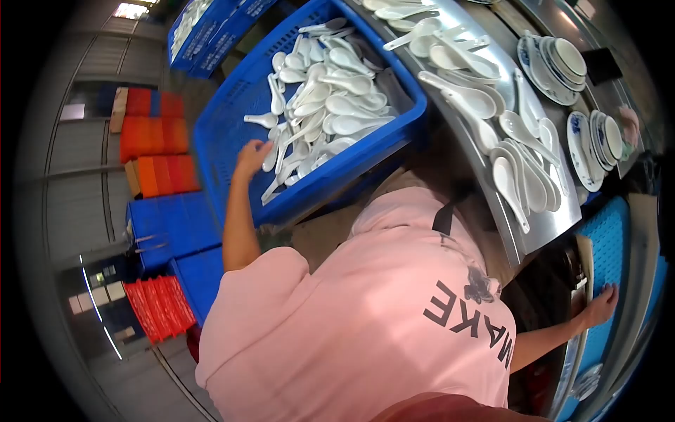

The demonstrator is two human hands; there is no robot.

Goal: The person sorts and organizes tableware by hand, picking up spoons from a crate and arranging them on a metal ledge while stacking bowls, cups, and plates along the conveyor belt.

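My left hand (253, 158) is at the near left part of a large blue basket (225, 102), beside the white spoons (309, 105) heaped inside it. Its fingers are slightly bent and apart, close to the nearest spoons, with nothing seen in them. Out to the right, my right hand (601, 307) is over a blue textured surface (603, 246), its fingers loosely apart and holding nothing visible. More white spoons (517, 186) lie in overlapping groups on a metal table (559, 225) between the basket and the stacked dishes.
Stacks of plates and bowls (562, 67) stand on the metal table's far side, with a second group (598, 144) nearby. Blue crates (172, 225), orange-red crates (158, 137) and a red stack (158, 309) are at the left. Another blue crate (211, 39) with white pieces sits beyond the basket.
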